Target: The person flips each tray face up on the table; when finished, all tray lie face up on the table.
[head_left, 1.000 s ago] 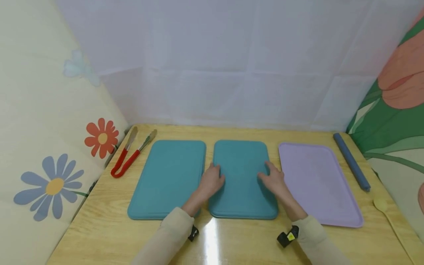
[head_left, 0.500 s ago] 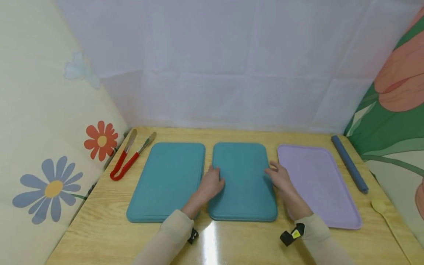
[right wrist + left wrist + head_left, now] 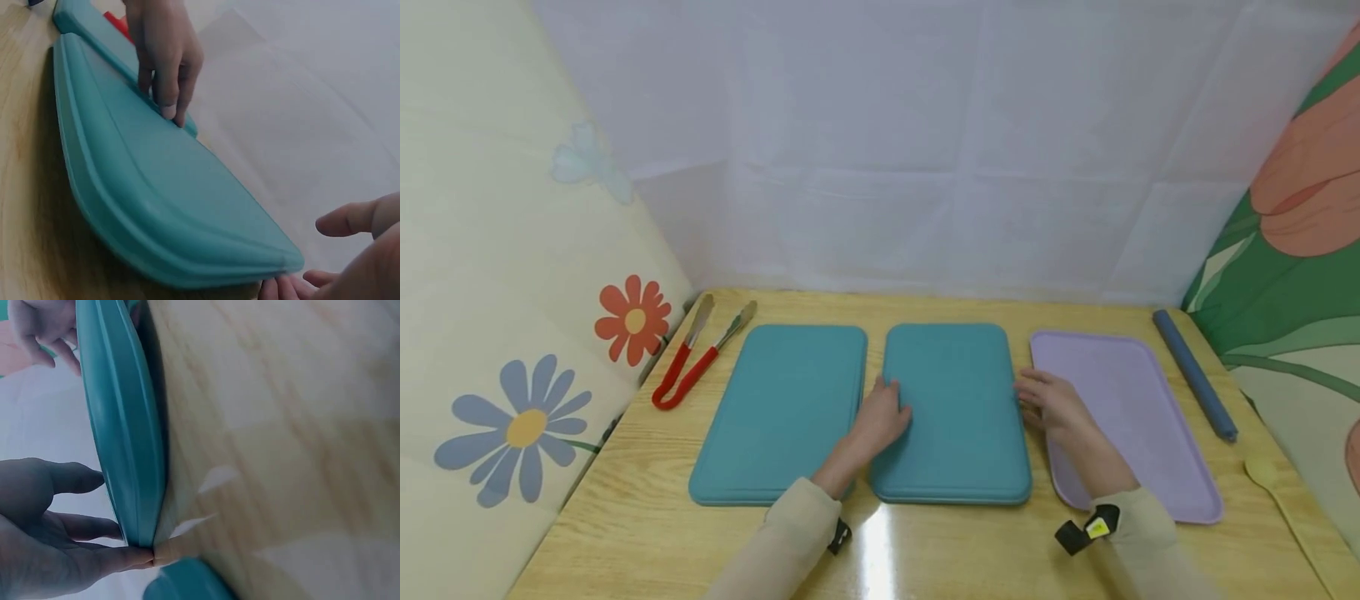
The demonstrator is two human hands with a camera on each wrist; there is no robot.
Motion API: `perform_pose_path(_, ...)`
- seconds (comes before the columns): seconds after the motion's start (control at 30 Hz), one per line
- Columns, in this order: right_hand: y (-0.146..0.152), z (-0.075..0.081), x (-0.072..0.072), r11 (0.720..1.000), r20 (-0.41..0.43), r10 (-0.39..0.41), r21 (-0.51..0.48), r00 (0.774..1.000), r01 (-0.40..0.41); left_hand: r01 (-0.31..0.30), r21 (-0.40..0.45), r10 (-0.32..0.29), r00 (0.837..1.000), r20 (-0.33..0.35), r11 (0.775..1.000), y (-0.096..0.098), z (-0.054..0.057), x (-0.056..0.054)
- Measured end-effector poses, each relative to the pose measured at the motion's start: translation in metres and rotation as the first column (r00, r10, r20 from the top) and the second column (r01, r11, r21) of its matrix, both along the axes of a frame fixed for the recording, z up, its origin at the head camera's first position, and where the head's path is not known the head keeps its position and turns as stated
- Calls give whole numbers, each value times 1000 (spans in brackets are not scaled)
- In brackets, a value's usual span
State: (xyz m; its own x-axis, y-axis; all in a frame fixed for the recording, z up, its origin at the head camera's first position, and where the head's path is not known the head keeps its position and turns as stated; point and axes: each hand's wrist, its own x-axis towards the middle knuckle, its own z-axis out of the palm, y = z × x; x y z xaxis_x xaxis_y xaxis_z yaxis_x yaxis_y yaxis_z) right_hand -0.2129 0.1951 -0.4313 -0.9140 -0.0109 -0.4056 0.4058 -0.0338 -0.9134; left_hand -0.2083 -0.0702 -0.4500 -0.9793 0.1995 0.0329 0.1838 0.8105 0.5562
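Observation:
The middle teal rectangular lid (image 3: 958, 400) lies flat on the table with its smooth face up and its stepped rim toward the table. My left hand (image 3: 880, 418) holds its left edge, thumb over the top face and a finger reaching down the rim in the left wrist view. At the opposite edge, my right hand (image 3: 1058, 408) has its fingertips right by the rim. Its thumb (image 3: 344, 219) stands away from the lid. A matching teal lid (image 3: 786, 400) sits just left of my left hand, and a lilac tray (image 3: 1120, 400) lies partly under my right forearm.
Red-handled tongs (image 3: 688, 371) rest spread at the far left. A dark blue roll (image 3: 1195, 375) lies right of the lilac tray, with a pale yellow spoon (image 3: 1262, 471) nearer the front. A white cloth (image 3: 865, 225) hangs behind the table (image 3: 955, 550).
My right hand has moved right, off the middle lid's top face to its right edge, and its thumb has lifted away. My left hand stays at the left edge.

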Motion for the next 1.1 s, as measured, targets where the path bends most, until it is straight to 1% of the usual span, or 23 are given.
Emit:
perform_pose_path(0.07, 5, 1, -1, 999, -3, 22, -27, 1000, -22, 0, 2, 0, 1000, 10, 1000, 0, 1, -1)
perform_pose_path(0.1, 7, 2, 0, 999, -10, 48, -25, 999, -48, -1, 4, 1, 1000, 19, 1000, 0, 1, -1)
perform_pose_path(0.2, 11, 1, -1, 991, -35, 133, 26, 991, -132, -4, 5, 4, 999, 39, 1000, 0, 3, -1)
perform_pose_path(0.3, 14, -2, -1, 975, -49, 215, 68, 975, -211, -9, 11, 8, 998, 61, 1000, -2, 3, 0)
perform_pose_path(0.37, 15, -4, -2, 970, -56, 238, 68, 970, -234, -12, 18, 11, 997, 73, 1000, -3, 3, -1)
perform_pose_path(0.5, 18, -5, -3, 964, -83, 263, 60, 961, -258, -3, 49, -1, 995, 97, 999, -6, 3, -2)
perform_pose_path(0.6, 19, -3, -4, 964, -103, 263, 64, 959, -257, 20, 77, -30, 992, 123, 997, -10, 3, -3)
perform_pose_path(0.63, 20, -3, -4, 961, -114, 272, 79, 956, -264, 26, 84, -37, 990, 136, 996, -12, 3, -3)
perform_pose_path(0.77, 18, -1, -2, 954, -133, 290, 116, 948, -275, 15, 124, -40, 978, 207, 992, -18, 6, 0)
perform_pose_path(0.83, 16, 0, -1, 949, -138, 302, 132, 943, -285, 7, 121, -35, 973, 227, 993, -21, 9, 2)
perform_pose_path(0.93, 15, 2, 1, 950, -136, 300, 130, 944, -283, 20, 95, -41, 973, 227, 995, -21, 12, 7)
perform_pose_path(1.1, 17, 3, 0, 952, -134, 294, 134, 946, -276, 53, 63, -65, 978, 200, 997, -20, 14, 17)
